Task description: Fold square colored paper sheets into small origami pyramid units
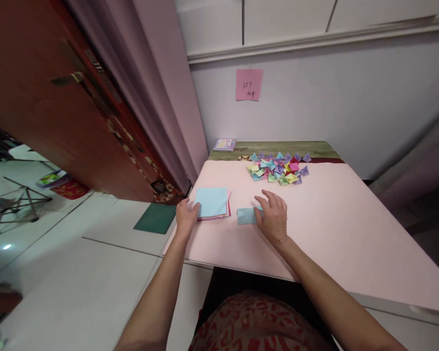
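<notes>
Right hand (272,214), thumb and fingers apart, overlaps the folded light-blue paper strip (246,216) on the smooth pink surface (332,234); I'd square edges and press evenly for a crisp crease. Left hand (186,214), also spread, thumb at the square paper stack (212,202); pointy multicolored origami pieces (278,168) heaped beyond.
</notes>
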Motion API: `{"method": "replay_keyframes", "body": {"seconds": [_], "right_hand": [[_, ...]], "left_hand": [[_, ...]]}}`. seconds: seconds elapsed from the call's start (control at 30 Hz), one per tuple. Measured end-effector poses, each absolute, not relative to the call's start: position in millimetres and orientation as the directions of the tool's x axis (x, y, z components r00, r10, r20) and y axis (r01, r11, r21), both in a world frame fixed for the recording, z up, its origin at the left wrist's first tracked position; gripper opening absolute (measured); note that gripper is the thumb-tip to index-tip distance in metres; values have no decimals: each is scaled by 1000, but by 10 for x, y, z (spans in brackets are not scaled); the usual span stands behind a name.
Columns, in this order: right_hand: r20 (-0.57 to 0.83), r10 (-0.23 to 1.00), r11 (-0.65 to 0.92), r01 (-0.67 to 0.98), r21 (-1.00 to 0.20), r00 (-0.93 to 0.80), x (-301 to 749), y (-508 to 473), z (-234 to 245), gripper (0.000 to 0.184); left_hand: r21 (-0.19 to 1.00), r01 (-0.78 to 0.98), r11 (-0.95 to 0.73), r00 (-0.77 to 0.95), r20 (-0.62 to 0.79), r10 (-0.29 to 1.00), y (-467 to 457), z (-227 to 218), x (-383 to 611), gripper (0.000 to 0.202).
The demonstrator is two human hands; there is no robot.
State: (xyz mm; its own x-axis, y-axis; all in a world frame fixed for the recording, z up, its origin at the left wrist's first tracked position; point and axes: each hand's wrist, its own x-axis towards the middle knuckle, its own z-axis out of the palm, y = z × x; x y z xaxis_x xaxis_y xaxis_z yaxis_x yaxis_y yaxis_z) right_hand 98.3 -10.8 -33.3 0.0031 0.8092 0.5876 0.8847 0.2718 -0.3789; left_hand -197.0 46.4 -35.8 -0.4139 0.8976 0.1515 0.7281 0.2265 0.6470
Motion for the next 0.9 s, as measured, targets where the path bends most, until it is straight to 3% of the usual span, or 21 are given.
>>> {"method": "replay_keyframes", "body": {"seconds": [0.1,0.23,0.4,0.6,0.73,0.9], "right_hand": [[376,927,267,739,-618,-20,777,85,-251,28],[11,1000,7,521,-853,5,484,443,-268,17],[-146,987,-157,468,-869,62,281,808,-450,16],[-260,959,-284,391,-876,113,193,999,-655,27],[-285,949,-314,292,-904,137,111,1008,-681,34],[-264,952,-287,157,-945,155,-5,897,-636,26]], "left_hand": [[678,667,309,-435,18,900,514,-449,-2023,49],[693,646,320,-405,-44,913,648,-450,-1982,45],[673,675,303,-357,-62,932,754,-420,-1947,30],[656,687,313,-360,-66,931,766,-449,-1934,34],[668,677,309,-365,-61,929,774,-462,-1944,34],[692,662,289,-372,-32,928,788,-450,-1954,35]]}}
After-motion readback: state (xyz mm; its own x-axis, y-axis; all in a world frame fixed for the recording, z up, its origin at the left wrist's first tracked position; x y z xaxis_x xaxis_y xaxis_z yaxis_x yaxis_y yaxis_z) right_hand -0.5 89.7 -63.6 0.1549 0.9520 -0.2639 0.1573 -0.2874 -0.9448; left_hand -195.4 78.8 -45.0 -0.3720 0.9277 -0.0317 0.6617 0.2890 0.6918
